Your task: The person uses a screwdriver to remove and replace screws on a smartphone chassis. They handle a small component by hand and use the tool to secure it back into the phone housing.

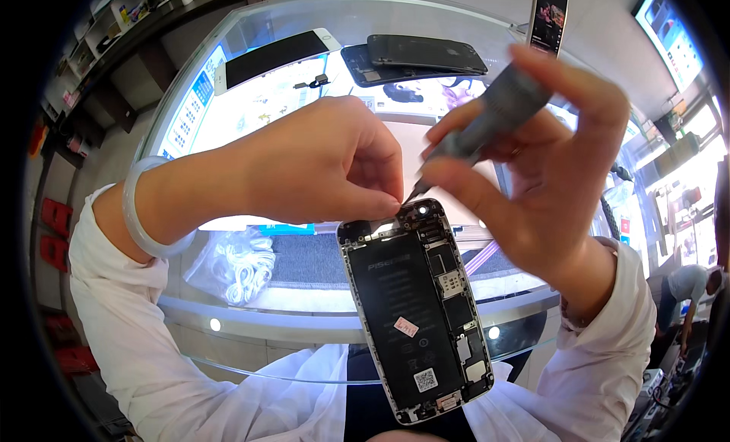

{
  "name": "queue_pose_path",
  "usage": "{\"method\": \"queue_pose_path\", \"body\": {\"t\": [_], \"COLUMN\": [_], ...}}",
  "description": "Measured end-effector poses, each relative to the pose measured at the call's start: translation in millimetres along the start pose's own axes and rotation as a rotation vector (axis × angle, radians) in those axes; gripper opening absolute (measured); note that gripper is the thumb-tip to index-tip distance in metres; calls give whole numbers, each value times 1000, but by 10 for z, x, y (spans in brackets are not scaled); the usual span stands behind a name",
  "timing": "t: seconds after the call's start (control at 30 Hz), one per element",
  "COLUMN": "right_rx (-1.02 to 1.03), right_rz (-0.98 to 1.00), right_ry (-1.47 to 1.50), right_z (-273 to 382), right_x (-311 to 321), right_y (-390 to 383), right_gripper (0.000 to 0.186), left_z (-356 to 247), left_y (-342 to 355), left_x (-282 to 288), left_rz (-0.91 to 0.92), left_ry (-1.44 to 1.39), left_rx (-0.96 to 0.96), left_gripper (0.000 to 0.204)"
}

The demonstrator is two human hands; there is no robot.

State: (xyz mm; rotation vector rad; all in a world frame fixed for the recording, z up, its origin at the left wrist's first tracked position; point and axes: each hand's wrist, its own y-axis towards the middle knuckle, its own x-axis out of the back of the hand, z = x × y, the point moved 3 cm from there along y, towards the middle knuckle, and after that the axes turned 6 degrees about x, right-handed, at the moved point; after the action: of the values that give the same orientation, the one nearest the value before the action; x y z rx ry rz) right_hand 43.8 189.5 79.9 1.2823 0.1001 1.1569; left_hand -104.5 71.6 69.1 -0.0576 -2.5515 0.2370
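An opened smartphone (403, 313) with its black battery and internal boards exposed lies at lower centre, overlapping the glass edge. My left hand (319, 168), with a pale bangle at the wrist, has curled fingers and a thumb pinched at the phone's top edge; what it grips there is too small to make out. My right hand (547, 206) grips a grey screwdriver (494, 115), somewhat blurred, whose thin tip reaches down to the top of the phone beside my left thumb.
The lit glass counter (190, 138) carries a white-framed phone (274, 59), two dark phone parts (426, 54), a small connector (312, 83) and bagged white cables (239, 267). An upright phone (547, 20) stands behind. Another person (684, 290) bends at far right; red stools (57, 217) stand left.
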Motion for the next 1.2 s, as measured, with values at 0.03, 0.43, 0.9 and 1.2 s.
{"method": "queue_pose_path", "body": {"t": [0.03,0.43,0.9,1.2], "right_rx": [-65,63,21,18], "right_rz": [-102,-65,-73,34], "right_ry": [131,110,123,-67], "right_z": [-48,-194,-146,-37], "right_x": [40,13,40,58], "right_y": [-9,-155,-124,-98], "right_gripper": [81,78,82,81], "left_z": [16,7,15,30], "left_y": [3,34,39,36], "left_x": [-12,-86,-87,-81], "left_rz": [-5,-95,-91,-74], "left_ry": [-20,14,22,14], "left_rx": [52,52,38,51], "left_gripper": [14,17,19,19]}}
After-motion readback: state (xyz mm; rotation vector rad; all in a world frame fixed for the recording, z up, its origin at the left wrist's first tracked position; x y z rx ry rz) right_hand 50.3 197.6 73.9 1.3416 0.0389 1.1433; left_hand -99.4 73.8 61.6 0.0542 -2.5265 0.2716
